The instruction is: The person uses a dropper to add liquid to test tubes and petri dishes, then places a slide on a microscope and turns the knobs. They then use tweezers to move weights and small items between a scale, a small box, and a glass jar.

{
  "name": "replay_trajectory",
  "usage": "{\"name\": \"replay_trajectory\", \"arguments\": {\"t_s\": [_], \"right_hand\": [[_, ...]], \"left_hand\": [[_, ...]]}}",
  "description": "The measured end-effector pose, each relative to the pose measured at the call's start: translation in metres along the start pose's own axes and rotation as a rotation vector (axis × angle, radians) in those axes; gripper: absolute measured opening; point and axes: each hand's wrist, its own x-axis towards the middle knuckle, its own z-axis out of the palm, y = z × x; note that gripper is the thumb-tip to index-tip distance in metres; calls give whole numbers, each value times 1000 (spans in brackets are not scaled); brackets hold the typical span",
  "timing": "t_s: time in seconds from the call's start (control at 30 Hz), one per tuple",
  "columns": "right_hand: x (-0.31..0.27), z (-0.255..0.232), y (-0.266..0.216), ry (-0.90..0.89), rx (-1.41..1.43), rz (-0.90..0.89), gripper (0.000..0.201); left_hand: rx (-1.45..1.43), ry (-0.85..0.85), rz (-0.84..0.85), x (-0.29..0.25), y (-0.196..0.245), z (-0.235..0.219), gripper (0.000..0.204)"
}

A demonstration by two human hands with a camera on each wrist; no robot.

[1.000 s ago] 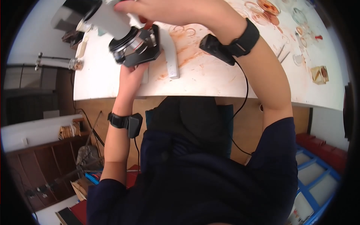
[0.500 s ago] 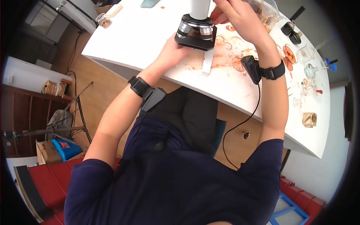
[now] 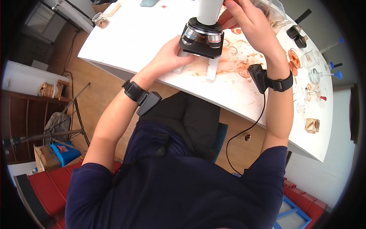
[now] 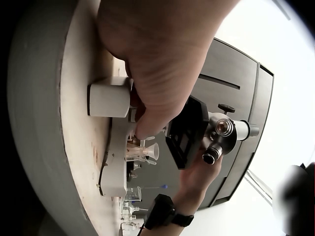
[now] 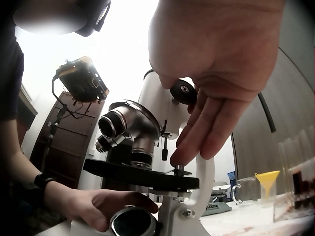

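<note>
A white microscope (image 3: 207, 13) with a black stage (image 3: 202, 49) and several objective lenses (image 3: 213, 40) stands on the white table. From the left, my left hand (image 3: 166, 55) reaches under the stage. In the right wrist view its thumb and fingers lie either side of the round mirror (image 5: 132, 223), with some fingertips hidden. My right hand (image 3: 251, 24) is at the microscope's right side, behind the tube. There it pinches the black focus knob (image 5: 183, 91) between thumb and index finger, and the other fingers (image 5: 216, 123) hang down over the stage's rear edge.
Reddish stains mark the table (image 3: 126, 42). Along its right side stand a petri dish (image 3: 293, 58), a glass beaker (image 3: 310, 58), black-capped bottles (image 3: 300, 40) and a yellow funnel (image 5: 267, 181). A jar (image 3: 100, 20) sits at the left corner. A cable (image 3: 248, 131) hangs from my right wrist camera.
The head view has swung, so the microscope now appears further right and upright. My right hand has gone from across the tube to its right side. More of my left thumb shows below the stage.
</note>
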Motion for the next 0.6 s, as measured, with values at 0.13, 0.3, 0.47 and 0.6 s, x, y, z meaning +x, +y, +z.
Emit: {"name": "replay_trajectory", "arguments": {"t_s": [0.13, 0.3, 0.47, 0.6], "right_hand": [[1, 1, -4, 4, 13, 41, 30], [-1, 1, -4, -3, 13, -21, 29], [-1, 0, -7, 4, 2, 9, 27], [1, -5, 7, -30, 1, 39, 32]], "left_hand": [[90, 29, 75, 0, -7, -1, 51], [99, 78, 136, 1, -22, 5, 51], [118, 196, 205, 3, -12, 10, 46], [178, 224, 202, 3, -8, 9, 46]]}}
